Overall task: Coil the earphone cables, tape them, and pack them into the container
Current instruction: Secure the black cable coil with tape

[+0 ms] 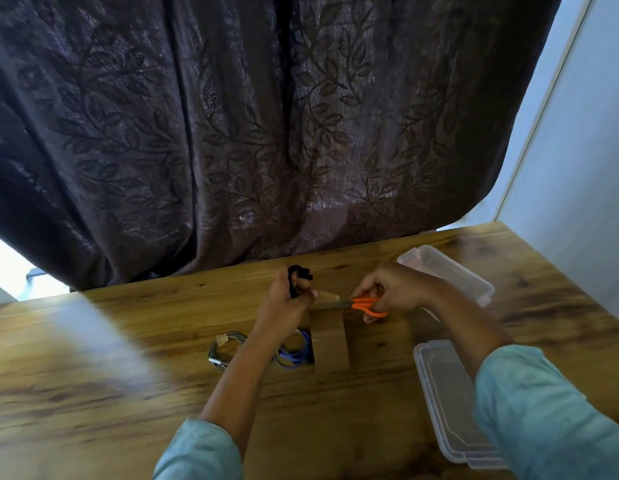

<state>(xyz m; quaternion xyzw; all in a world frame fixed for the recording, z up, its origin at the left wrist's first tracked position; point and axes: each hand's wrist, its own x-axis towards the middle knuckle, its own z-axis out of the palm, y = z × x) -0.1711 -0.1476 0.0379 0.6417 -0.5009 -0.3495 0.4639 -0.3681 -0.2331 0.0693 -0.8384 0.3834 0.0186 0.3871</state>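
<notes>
My left hand point(287, 301) grips a coiled black earphone cable point(298, 273) and pinches the end of a strip of brown tape point(328, 297). The tape runs down to a brown tape roll point(330, 344) standing on the wooden table point(128, 358). My right hand point(393, 289) holds orange-handled scissors point(367, 305) with the blades at the tape strip. A coiled grey earphone cable point(225, 351) and a coiled blue one point(296, 351) lie on the table below my left hand. The clear plastic container point(450, 271) sits at the right, behind my right hand.
The container's clear lid point(450, 400) lies flat at the near right, partly under my right sleeve. A dark patterned curtain point(249, 133) hangs along the table's far edge. A pale wall point(578, 150) stands at the right.
</notes>
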